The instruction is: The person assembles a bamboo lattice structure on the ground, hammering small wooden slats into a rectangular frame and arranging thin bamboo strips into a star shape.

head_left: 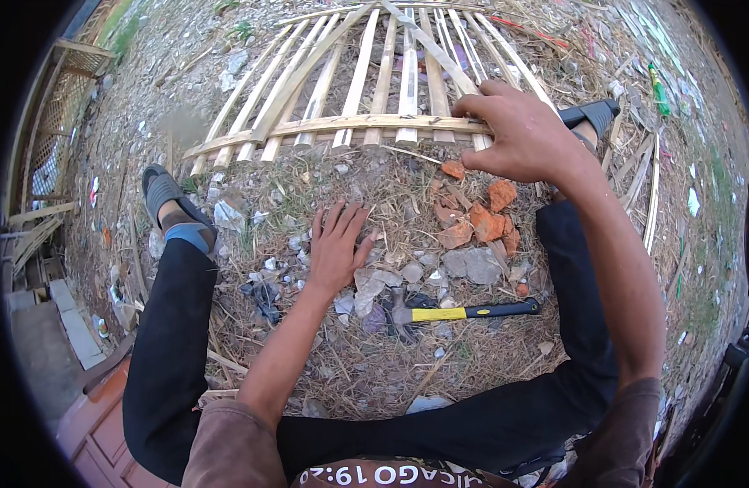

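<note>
A panel of pale wooden or bamboo slats (382, 81) lies on the ground in front of me, its slats fanning out toward me. A thin cross strip (350, 127) runs over their near ends, and two diagonal strips lie across the slats. My right hand (516, 134) grips the right end of the cross strip, with fingers over the far side and thumb on the near side. My left hand (338, 244) rests on the littered ground with spread fingers and holds nothing. Between my legs lies a claw hammer (472, 311) with a yellow and black handle.
Broken orange brick pieces (484, 220) and a grey stone (472, 265) lie below my right hand. My sandalled feet flank the panel's near end. Loose slats (638, 175) lie at the right, near a green bottle (659, 89). A wooden lattice frame (53, 130) stands at left.
</note>
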The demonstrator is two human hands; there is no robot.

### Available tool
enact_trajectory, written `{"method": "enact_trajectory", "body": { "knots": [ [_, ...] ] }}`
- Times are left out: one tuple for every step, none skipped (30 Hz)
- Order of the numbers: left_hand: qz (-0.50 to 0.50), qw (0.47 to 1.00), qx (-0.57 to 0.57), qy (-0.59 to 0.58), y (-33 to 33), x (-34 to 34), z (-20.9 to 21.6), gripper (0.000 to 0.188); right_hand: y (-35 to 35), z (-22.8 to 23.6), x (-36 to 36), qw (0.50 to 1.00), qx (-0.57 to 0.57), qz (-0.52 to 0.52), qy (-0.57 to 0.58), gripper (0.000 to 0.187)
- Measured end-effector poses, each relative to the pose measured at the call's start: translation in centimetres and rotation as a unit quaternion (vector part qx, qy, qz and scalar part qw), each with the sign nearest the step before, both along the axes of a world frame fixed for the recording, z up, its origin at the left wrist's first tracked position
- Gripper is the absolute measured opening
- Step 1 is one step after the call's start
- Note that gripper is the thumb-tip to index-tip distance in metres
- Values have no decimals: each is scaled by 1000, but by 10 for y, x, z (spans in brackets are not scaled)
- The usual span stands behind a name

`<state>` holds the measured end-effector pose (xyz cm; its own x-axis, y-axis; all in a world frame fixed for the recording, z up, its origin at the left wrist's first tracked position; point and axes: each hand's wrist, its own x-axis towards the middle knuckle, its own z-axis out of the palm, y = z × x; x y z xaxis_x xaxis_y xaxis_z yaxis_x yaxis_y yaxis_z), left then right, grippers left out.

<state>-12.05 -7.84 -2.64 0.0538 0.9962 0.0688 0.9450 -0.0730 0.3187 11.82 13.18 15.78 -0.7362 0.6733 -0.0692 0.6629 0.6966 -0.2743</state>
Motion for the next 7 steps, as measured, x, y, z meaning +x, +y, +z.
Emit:
{"method": "enact_trajectory", "body": {
  "knots": [
    [10, 999, 44, -22, -1, 1, 2, 39, 0, 0, -1, 1000, -1, 3, 7, 53],
    [15, 998, 44, -38, -2, 0, 1, 39, 0, -1, 0, 1000, -2, 3, 10, 52],
    [20, 997, 45, -54, -4, -1, -1, 38, -1, 0, 0, 1000, -3, -4, 7, 51],
    [24, 996, 46, -70, -5, -2, -3, 37, -1, 0, 0, 1000, -5, -4, 6, 51],
    [34, 994, 53, -85, -8, -3, -7, 37, -1, -1, -1, 1000, -7, -4, 6, 51],
    [44, 992, 60, -99, -11, -5, -12, 37, -1, -1, -2, 1000, -10, -3, 5, 51],
    [54, 990, 66, -113, -14, -7, -16, 37, -1, -2, -3, 1000, -10, -2, 6, 51]
  ]
}}
